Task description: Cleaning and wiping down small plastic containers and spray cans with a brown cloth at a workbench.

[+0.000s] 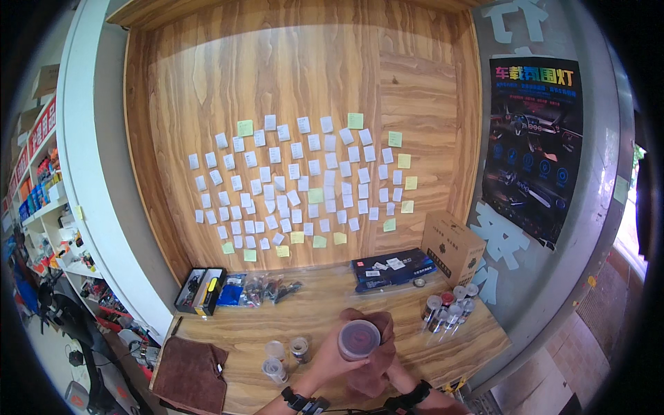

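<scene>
Above the front of the wooden table, my left hand (331,359) grips a round transparent container (359,340) from its left side. Its lid faces me, and something dark reddish shows through. A brown cloth (381,358) wraps the container's far and right sides and hangs below it. My right hand (397,372) holds the cloth against the container; most of its fingers are hidden in the folds. Left of my left forearm stand three small containers: a clear-lidded one (275,369), one with a pale top (275,350) and one with dark contents (300,349).
A folded brown towel (189,376) covers the table's left front corner. Several lidded jars (451,308) cluster at right. Along the back are an open black box (202,290), bagged parts (257,289), a dark flat box (394,270) and a cardboard carton (452,244). Sticky notes (315,195) dot the wooden panel.
</scene>
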A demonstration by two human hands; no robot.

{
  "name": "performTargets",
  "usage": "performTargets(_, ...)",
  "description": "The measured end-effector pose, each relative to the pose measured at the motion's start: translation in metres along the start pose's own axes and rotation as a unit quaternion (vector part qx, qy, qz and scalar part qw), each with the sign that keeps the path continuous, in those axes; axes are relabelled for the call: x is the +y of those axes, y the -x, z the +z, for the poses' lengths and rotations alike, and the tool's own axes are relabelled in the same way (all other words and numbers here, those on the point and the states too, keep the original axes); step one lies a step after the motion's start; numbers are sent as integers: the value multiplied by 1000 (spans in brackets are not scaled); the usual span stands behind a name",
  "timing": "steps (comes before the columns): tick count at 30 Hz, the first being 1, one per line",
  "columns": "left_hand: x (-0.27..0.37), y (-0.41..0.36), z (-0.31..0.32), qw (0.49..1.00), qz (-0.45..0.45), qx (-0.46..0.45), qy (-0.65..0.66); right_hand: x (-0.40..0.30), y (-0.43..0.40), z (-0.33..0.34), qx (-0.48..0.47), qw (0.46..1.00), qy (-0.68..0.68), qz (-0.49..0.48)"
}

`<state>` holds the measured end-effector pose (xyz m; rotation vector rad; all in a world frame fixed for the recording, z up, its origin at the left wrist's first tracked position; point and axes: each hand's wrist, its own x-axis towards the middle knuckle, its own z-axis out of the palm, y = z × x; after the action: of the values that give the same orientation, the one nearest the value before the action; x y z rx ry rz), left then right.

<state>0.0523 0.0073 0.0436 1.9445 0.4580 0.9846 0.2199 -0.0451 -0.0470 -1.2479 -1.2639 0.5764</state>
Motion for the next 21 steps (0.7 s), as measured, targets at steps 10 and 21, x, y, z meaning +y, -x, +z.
performTargets(10, -7, -4, -15, 983, 56, -60, -163, 21, -13, 16, 43, 996, -4, -80)
performTargets(21, -14, -6, -13, 870, 252, -60, -419, -44, -2, 4, 61, 994, -85, 38)
